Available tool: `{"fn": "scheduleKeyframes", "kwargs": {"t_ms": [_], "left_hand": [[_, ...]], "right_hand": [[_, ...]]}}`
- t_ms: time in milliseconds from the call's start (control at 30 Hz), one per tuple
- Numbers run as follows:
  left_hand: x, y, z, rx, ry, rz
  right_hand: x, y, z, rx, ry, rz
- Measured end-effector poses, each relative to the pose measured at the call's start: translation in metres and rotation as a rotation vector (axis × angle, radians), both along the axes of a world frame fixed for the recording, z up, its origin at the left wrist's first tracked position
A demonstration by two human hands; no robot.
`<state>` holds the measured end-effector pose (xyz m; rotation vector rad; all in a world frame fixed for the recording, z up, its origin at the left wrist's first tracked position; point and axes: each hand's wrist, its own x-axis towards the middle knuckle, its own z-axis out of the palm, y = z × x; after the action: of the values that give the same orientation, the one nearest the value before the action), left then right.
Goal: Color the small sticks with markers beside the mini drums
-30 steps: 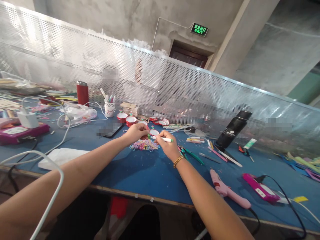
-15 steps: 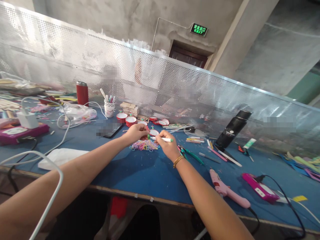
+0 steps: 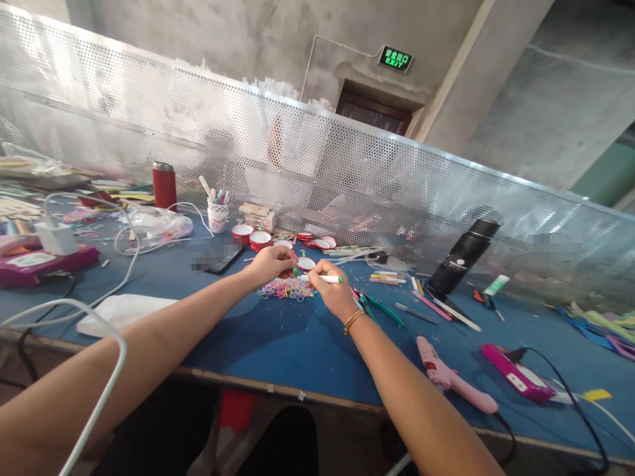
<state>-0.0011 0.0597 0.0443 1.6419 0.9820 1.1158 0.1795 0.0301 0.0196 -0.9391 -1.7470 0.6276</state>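
My left hand (image 3: 272, 264) is closed on a small red and green piece (image 3: 294, 271), which hangs from its fingertips. My right hand (image 3: 333, 289) grips a white marker with a green end (image 3: 331, 279), its tip pointing left toward that piece. Below the fingers lies a pile of colourful thin loops (image 3: 284, 289) on the blue table (image 3: 297, 350). Just behind the hands is a round white piece with a red rim (image 3: 305, 264). More red-rimmed round pieces (image 3: 260, 239) stand behind my left hand.
Green-handled pliers (image 3: 385, 309), a pink glue gun (image 3: 449, 378) and a black bottle (image 3: 461, 258) are at the right. A phone (image 3: 223, 257), a patterned cup of pens (image 3: 217, 215) and a red bottle (image 3: 163, 186) stand left. A perforated metal screen (image 3: 317, 158) runs behind.
The marker in my right hand has shifted very slightly, its tip still near the piece. My left hand has barely moved.
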Motion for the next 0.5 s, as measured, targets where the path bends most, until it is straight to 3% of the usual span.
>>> {"fn": "scheduleKeyframes", "kwargs": {"t_ms": [500], "left_hand": [[-0.0008,0.0007,-0.0005,0.003,-0.002,0.007]], "right_hand": [[0.0013,0.0046,-0.0033,0.027,-0.038,-0.022]]}}
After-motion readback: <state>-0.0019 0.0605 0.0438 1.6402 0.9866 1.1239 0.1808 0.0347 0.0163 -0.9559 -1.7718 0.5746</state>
